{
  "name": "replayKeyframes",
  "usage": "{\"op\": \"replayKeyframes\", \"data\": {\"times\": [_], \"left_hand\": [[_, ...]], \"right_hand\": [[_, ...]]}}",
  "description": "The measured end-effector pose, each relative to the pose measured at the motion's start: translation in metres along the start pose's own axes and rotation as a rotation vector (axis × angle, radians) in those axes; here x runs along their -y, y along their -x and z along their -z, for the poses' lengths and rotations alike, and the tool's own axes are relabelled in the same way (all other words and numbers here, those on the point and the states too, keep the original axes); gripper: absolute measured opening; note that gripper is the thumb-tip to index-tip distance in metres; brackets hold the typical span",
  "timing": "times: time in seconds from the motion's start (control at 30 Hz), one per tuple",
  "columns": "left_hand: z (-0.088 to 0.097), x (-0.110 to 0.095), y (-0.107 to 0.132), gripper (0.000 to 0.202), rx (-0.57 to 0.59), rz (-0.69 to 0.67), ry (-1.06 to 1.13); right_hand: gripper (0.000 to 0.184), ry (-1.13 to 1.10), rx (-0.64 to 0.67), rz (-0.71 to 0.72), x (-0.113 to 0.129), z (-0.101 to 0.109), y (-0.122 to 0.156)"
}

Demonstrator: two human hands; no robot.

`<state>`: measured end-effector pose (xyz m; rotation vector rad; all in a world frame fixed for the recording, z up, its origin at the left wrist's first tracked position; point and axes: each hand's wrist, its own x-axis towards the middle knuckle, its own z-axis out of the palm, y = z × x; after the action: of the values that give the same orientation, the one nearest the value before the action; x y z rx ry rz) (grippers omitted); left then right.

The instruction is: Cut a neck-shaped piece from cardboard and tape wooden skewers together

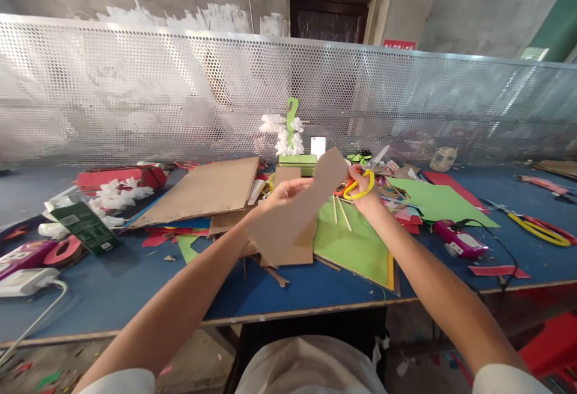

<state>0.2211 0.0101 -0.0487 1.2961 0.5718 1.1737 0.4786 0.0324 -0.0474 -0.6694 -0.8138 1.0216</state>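
Cardboard piece (302, 213): in the air above the middle of the surface (117, 292), slanting from lower left to upper right, slightly blurred, its lower end in front of the left wrist.
Left hand (288, 190): fingers closed on the upper left edge of the cardboard piece; part of the grip is hidden behind it.
Right hand (363, 183): fingers curled around the handles of a pair of yellow-and-orange scissors (372, 181), beside the piece's upper right edge; whether they touch it I cannot tell.
Scissor blades: pointing up and to the right, away from the cardboard piece.
Green sheet (351, 246): below the hands, lying over a yellow sheet, with thin wooden sticks at its upper part.
Large cardboard sheet (202, 192): left of the left hand, on top of other scraps.
Green hook-shaped stand (292, 105): behind the hands, bearing white paper flowers, near a lit phone (318, 147).
Far left: a green carton (83, 225), tilted, beside a pink tape roll (65, 251).
Far right: a purple device (460, 240) and a second pair of scissors (541, 228).
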Motion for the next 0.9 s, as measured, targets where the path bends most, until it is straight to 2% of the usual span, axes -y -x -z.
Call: {"op": "replayKeyframes", "data": {"times": [0.07, 0.13, 0.23, 0.3, 0.5, 0.6, 0.7, 0.8, 0.9], "left_hand": [[-0.002, -0.005, -0.001, 0.051, 0.204, 0.023, -0.04], [-0.002, -0.008, -0.004, 0.054, 0.306, 0.051, -0.021], [-0.001, -0.006, -0.008, 0.068, 0.325, 0.17, 0.033], [-0.002, -0.003, -0.007, 0.071, 0.35, 0.245, 0.041], [-0.011, 0.0, 0.0, 0.049, 0.447, 0.297, -0.101], [-0.009, 0.0, -0.003, 0.045, 0.386, 0.258, -0.156], [-0.006, 0.002, -0.008, 0.047, 0.23, 0.173, -0.173], [-0.006, 0.003, -0.012, 0.046, 0.05, 0.048, -0.14], [-0.007, 0.002, -0.013, 0.047, -0.103, -0.048, -0.084]], "right_hand": [[0.052, -0.014, -0.039, 0.024, 0.0, 0.006, -0.008], [0.05, 0.015, -0.051, 0.031, 0.001, 0.009, -0.012], [0.051, 0.075, -0.081, 0.037, -0.001, 0.008, -0.01], [0.053, 0.116, -0.105, 0.056, -0.003, 0.005, -0.006], [0.048, 0.248, -0.108, 0.206, -0.006, -0.001, 0.002], [0.052, 0.168, -0.127, 0.209, -0.004, -0.003, 0.004], [0.055, 0.122, -0.076, 0.124, 0.001, -0.006, 0.007], [0.056, 0.142, 0.069, -0.015, 0.005, -0.009, 0.014], [0.054, 0.231, 0.278, -0.169, 0.007, -0.011, 0.023]]}}
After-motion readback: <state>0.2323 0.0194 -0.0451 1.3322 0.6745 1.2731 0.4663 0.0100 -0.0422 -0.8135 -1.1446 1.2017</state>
